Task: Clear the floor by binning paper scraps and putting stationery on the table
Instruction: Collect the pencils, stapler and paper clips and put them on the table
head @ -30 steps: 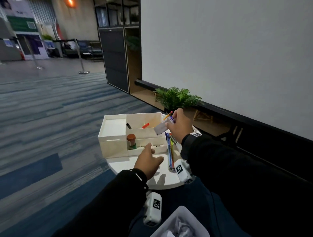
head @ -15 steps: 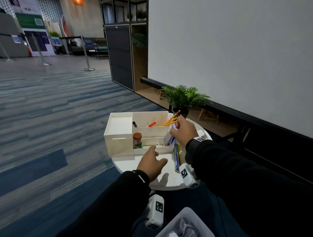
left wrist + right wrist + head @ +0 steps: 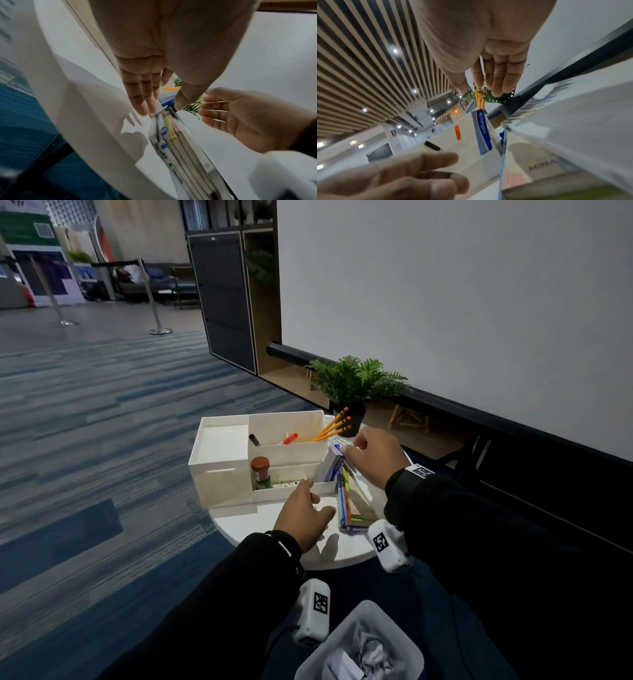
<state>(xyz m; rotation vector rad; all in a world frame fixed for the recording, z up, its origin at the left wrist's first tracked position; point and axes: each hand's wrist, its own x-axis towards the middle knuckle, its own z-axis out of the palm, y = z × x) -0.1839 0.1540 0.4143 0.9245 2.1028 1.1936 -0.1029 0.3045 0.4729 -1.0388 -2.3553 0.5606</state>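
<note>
Step in hand: a small white-and-blue cardboard box [image 3: 329,465] is being stood upright in the right end slot of the white plastic desk organiser [image 3: 239,470], on the round white tabletop [image 3: 260,522].

Right hand [image 3: 375,458]: it is being held just above and to the right of the box; in the right wrist view the fingers [image 3: 500,81] are hanging straight and apart, with a gap to the box top, so nothing is being gripped.

Left hand [image 3: 303,517]: it is being held open at the organiser's front wall, fingertips [image 3: 142,106] touching the front right corner, as if steadying it.

Key relation: the box's long axis is running near vertical, leaning slightly right; the right hand is the nearer one, directly over its top edge.

Materials: glossy printed card on the box; smooth matte plastic walls; thin flat notebooks [image 3: 346,508] are lying just right of the organiser, spines pointing away; yellow pencils [image 3: 330,428] are leaning out of the rear compartment.

Bin: crumpled paper is lying in the white bin [image 3: 404,642] below.
</note>
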